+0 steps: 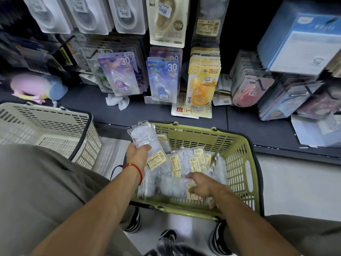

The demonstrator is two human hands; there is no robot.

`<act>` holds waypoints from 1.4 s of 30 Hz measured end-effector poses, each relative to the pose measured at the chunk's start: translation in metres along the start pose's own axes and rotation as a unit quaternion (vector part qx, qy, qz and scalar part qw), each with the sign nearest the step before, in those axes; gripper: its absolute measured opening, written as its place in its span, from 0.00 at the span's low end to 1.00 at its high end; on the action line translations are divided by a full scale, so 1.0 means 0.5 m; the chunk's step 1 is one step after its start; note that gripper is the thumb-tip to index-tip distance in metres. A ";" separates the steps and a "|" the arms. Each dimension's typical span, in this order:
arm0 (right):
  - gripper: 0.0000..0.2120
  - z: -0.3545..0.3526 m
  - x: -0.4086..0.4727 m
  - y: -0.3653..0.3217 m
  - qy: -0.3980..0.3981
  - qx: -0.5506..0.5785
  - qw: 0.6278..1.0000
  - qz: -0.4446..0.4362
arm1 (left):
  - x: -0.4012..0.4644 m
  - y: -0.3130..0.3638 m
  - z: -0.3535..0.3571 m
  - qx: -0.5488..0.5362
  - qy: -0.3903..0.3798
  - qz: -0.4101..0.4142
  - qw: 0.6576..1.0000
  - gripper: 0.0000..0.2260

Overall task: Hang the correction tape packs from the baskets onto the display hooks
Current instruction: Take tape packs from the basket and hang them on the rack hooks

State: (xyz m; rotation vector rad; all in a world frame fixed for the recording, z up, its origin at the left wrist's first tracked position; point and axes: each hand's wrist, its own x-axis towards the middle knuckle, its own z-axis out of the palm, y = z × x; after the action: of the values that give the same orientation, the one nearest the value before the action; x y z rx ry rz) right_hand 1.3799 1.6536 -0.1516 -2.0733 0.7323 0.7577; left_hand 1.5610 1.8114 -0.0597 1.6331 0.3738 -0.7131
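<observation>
Left hand: my left hand grips a small stack of clear plastic correction tape packs with yellow labels, held up over the near-left corner of the green plastic shopping basket.
Right hand: my right hand is down among the loose clear packs in the basket, fingers curled onto one; I cannot tell whether it truly has a hold.
Where the packs must go: the display hooks on the dark shelf wall above, already crowded with hanging coloured packs.
Risk, slipping stack: I judge the slick packs in my left hand could fan out and drop, since only thumb and fingers pin them.
Risk, snagging: a pack lifted by my right hand may drag neighbours out over the basket rim.
Risk, wrong hook: the rows look alike, and the hang holes are too small to see from here.
Risk, second basket: the beige plastic basket beside my left knee could be bumped.
</observation>
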 end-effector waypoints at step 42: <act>0.12 -0.565 -0.318 -0.342 0.422 0.294 0.783 -0.351 | -0.144 0.451 0.110 0.089 -0.103 0.503 0.853 0.38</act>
State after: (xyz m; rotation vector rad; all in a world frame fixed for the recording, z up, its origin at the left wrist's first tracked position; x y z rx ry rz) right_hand 1.4707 1.5475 0.1871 -1.7914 0.4630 -0.7981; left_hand 1.6308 1.7249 0.1564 1.6215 -0.7074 -0.0981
